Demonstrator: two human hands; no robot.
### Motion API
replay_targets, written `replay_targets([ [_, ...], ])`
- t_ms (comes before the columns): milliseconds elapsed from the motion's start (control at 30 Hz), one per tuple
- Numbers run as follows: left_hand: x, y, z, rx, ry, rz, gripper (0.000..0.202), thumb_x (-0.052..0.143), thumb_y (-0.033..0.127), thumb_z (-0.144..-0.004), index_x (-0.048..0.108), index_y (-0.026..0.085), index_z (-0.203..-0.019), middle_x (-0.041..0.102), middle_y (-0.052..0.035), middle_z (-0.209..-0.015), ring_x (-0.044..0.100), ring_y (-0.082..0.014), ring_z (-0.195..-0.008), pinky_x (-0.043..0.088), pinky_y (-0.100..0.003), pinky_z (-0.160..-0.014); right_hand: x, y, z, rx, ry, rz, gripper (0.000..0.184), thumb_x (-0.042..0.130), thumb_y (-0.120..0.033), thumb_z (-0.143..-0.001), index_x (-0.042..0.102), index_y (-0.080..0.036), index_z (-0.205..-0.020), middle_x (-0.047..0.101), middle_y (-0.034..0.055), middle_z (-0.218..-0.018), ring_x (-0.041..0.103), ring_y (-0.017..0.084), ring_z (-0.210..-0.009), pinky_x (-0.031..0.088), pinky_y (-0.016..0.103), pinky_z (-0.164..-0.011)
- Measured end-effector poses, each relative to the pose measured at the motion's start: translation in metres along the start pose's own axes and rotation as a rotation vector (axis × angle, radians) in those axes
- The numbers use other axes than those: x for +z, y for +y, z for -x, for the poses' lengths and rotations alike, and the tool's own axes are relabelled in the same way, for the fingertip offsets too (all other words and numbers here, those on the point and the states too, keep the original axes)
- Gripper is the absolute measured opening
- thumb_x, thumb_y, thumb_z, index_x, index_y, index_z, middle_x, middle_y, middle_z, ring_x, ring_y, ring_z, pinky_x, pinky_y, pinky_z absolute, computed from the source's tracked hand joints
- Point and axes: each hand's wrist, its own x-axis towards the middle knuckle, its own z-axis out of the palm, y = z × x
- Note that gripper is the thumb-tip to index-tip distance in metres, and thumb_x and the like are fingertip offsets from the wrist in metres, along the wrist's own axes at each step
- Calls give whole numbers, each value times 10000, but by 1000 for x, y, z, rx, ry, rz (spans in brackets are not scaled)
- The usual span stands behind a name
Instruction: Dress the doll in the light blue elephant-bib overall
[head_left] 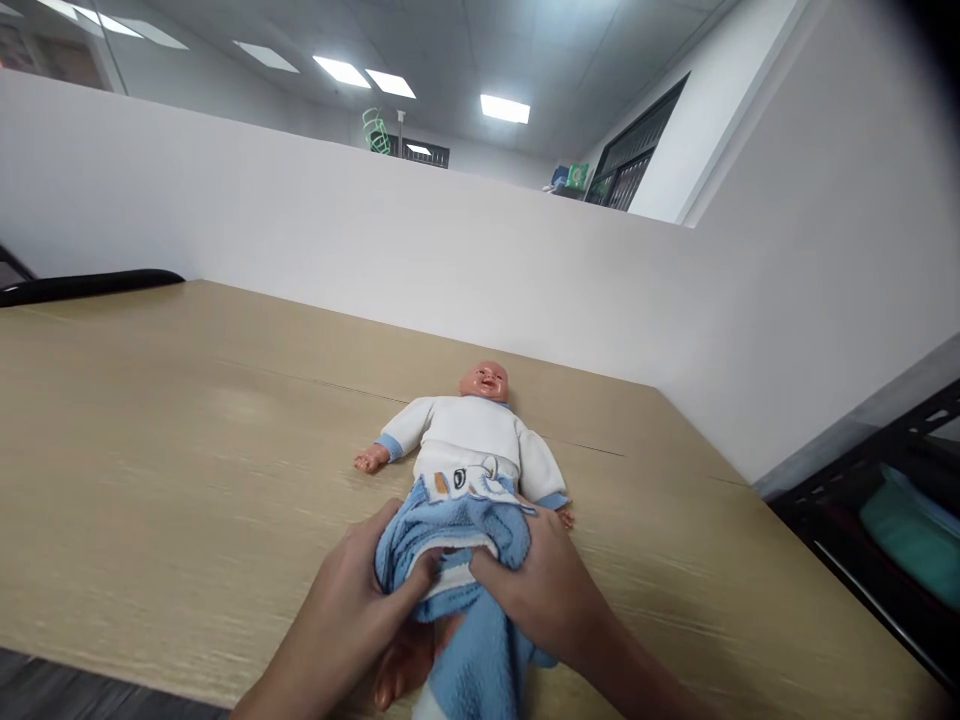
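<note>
A baby doll (469, 432) lies on its back on a light wooden table (187, 440), its head pointing away from me. It wears a white top with blue cuffs. Light blue trousers (457, 535) are bunched around its hips and legs. My left hand (352, 610) grips the trousers' waistband on the left side, thumb tucked into the cloth. My right hand (544, 585) grips the waistband on the right side. One bare doll leg (401, 672) shows below my left hand.
A white partition wall (375, 230) runs behind the table. A black chair back (82, 285) shows at far left. At right, a black rack (877, 500) holds something teal (911, 535). The table's near edge is at lower left.
</note>
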Motion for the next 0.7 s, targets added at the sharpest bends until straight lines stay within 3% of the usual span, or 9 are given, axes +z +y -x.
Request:
replay_targets([
  [133, 0, -12, -9, -39, -26, -145, 307, 601, 467, -931, 681, 217, -1091, 768, -84, -1042, 704, -339, -1021, 552, -427, -906, 11, 11, -4, 48, 16, 31, 188, 635, -128, -734, 738, -200, -873, 800, 25, -887, 742, 214, -832, 578, 315, -830],
  [233, 4, -19, -20, -42, -3, -158, 272, 610, 450, -912, 690, 225, -1043, 773, -87, -1019, 706, -350, -1020, 548, -435, -921, 19, 25, -10, 73, 58, 61, 206, 638, -145, -740, 741, -198, -911, 804, 41, -923, 744, 231, -868, 575, 340, -842],
  [333, 6, -23, -31, -26, 11, -165, 256, 603, 422, -917, 704, 219, -1036, 777, -94, -1050, 704, -348, -1041, 530, -446, -961, 24, 39, -17, 119, 66, 80, 131, 632, -180, -775, 724, -195, -868, 798, 45, -861, 730, 225, -782, 570, 335, -769],
  [533, -6, -15, -56, 44, -59, -266, 251, 600, 377, -923, 716, 206, -1065, 778, -91, -1019, 716, -325, -957, 532, -404, -853, 23, 54, -36, 86, 87, 116, 97, 646, -220, -792, 713, -202, -860, 792, 43, -883, 726, 230, -814, 558, 345, -806],
  [700, -10, -12, -75, 66, -67, -375, 218, 609, 370, -908, 697, 199, -1010, 763, -104, -991, 706, -321, -938, 505, -384, -808, 16, 61, -59, 31, 80, 143, 57, 665, -252, -785, 648, -209, -751, 741, 20, -759, 667, 203, -706, 541, 326, -732],
])
